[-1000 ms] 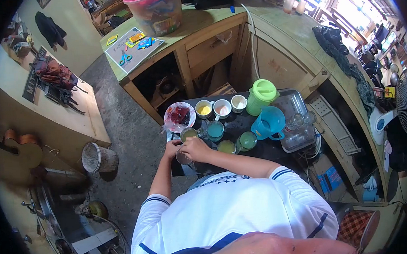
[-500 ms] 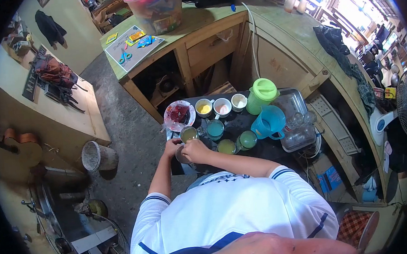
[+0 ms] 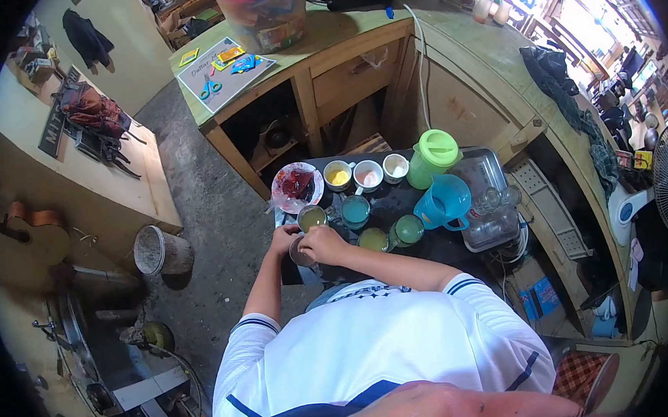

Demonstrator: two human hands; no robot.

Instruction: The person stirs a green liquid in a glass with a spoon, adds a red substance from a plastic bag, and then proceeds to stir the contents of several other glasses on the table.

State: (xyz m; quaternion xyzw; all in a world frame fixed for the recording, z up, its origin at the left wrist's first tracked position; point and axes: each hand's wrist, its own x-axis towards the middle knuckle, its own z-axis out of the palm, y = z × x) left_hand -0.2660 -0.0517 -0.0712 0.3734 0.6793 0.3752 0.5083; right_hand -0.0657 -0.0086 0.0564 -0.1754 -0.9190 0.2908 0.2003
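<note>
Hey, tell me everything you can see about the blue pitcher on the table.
The blue pitcher looks like translucent plastic, with an open mouth and a handle towards the person. It stands on the dark table, nearer than the green pitcher and left of the metal tray. Neither the left hand nor the right hand touches it. Its contents are unclear.

a guitar (image 3: 39, 236) left of a dirty white bucket (image 3: 164, 250)

Grey floor (image 3: 211, 193), wooden counter (image 3: 339, 36)
</note>
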